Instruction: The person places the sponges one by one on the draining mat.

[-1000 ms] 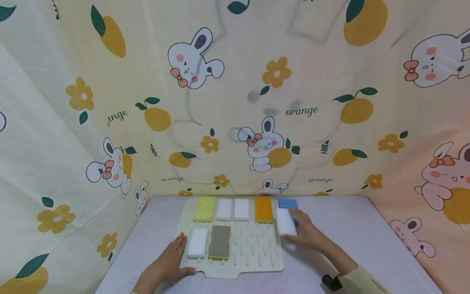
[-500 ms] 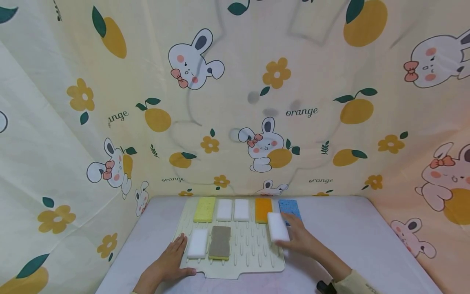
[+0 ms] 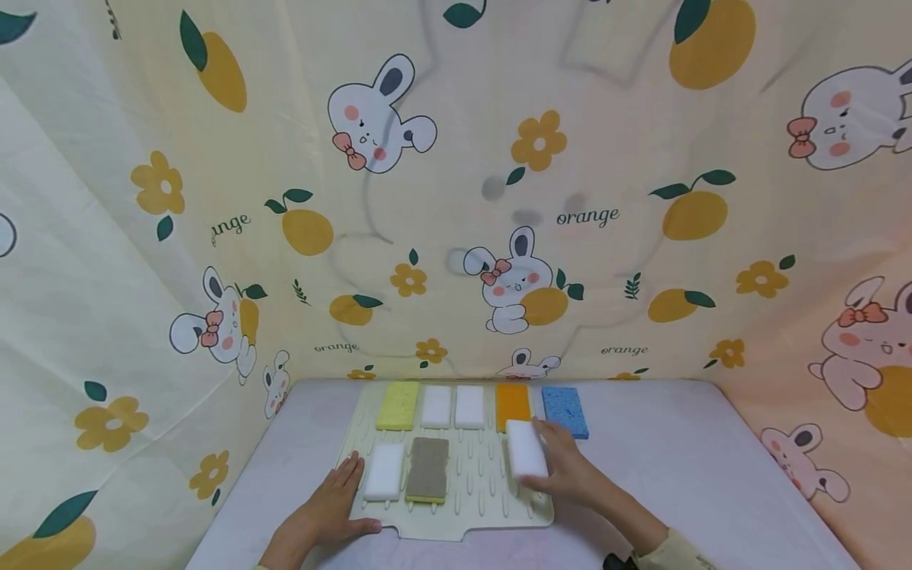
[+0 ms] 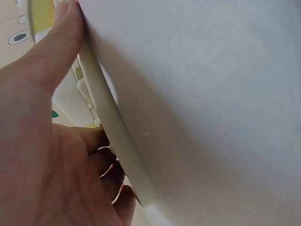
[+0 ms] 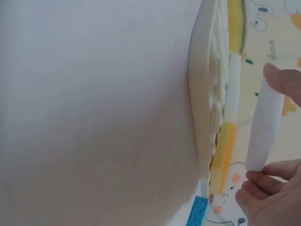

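White sponge block [image 3: 526, 448], pinched along its edges by the fingers and thumb of the right hand [image 3: 570, 473], is hovering over the right part of the ribbed cream drying mat [image 3: 492, 507]; the right wrist view is showing the block [image 5: 264, 129] held clear above the mat's ribs [image 5: 200, 117], with a fingertip [image 5: 277, 77] on one end and curled fingers on the other. The left hand [image 3: 324, 511] is lying with fingers spread and straight on the mat's near-left corner, the thumb running along the mat's front edge; the left wrist view is showing a finger [image 4: 51, 52] pressing the top of the mat [image 4: 113, 127] while other fingers are curling under its rim. On the mat, just beside the left hand, a second white sponge [image 3: 385, 471] and a grey scouring pad on a yellow base [image 3: 428, 469] are lying side by side. Along the mat's far edge are sitting a pale yellow sponge [image 3: 398, 405], two white sponges [image 3: 436, 407] [image 3: 469, 407] and an orange sponge [image 3: 513, 406]. A blue sponge [image 3: 565, 412] is lying on the pale tabletop [image 3: 677, 467], just beyond the mat's far-right corner. A curtain printed with rabbits and oranges [image 3: 456, 190] is hanging behind the mat.
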### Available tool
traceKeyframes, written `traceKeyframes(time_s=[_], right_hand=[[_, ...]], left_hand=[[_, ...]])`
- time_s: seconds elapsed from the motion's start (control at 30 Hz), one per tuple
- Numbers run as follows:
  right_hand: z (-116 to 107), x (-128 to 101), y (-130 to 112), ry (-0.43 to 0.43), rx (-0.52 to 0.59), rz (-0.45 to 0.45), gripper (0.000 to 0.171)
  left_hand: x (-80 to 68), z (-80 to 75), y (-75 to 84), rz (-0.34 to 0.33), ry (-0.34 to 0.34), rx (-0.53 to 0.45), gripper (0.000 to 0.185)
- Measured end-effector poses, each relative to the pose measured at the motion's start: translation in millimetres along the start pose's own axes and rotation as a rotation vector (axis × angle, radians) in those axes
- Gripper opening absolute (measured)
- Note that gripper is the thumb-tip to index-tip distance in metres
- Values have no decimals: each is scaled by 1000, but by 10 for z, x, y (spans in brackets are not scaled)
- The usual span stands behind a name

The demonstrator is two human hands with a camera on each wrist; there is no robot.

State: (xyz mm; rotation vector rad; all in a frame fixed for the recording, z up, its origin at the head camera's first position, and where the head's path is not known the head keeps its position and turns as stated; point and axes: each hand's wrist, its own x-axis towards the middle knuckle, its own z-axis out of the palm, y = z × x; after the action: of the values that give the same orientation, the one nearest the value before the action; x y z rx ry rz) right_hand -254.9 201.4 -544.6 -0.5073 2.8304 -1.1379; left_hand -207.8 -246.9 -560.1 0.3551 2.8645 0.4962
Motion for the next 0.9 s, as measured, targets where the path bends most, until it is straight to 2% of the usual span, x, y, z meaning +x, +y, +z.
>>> traceKeyframes(time_s=[0.37,0.63,0.9], right_hand=[[184,14,-100,-2,0,-71,119],[314,42,-192,-24,-1,-79,119],[461,75,-294,-40,-4,-84,119]], left_hand=[[13,28,-16,1,-6,6,122],[-7,-17,27,-11,-12,4,121],[-19,-2,-5,26,-5,-31,124]])
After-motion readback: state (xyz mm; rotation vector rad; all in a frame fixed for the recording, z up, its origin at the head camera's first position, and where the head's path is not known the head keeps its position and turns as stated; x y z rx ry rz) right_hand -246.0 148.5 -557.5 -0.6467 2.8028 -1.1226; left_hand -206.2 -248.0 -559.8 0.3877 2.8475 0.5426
